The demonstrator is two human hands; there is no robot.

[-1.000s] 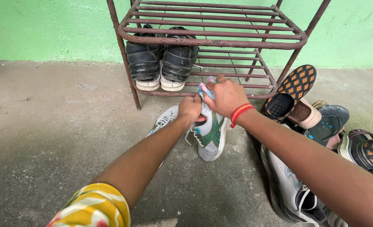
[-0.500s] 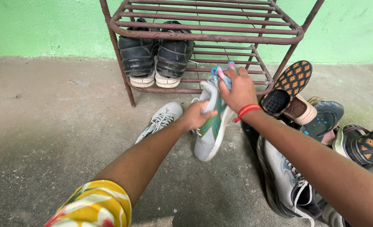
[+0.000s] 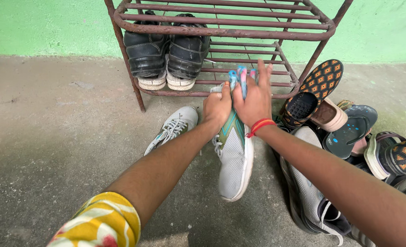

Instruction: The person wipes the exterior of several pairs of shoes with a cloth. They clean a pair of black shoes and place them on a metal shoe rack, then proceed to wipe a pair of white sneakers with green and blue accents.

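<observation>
Gripping grey-green sneaker (image 3: 234, 155) heel-up before rusty rack (image 3: 221, 32): left hand (image 3: 216, 107) closed on upper, right hand (image 3: 254, 98) pressing cloth (image 3: 239, 80), fingers spread. Likely light, flexible; best held mid-sole.

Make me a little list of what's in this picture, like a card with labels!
left hand: grips the heel end of the grey sneaker
right hand: presses a blue and pink cloth on the same shoe
grey sneaker: lifted, toe pointing down, green stripes on its side
second grey sneaker: lies on the concrete floor
shoe rack: rusty metal, before a green wall
black shoes: a pair on the lower shelf
pile of sandals and shoes: right of the rack
</observation>
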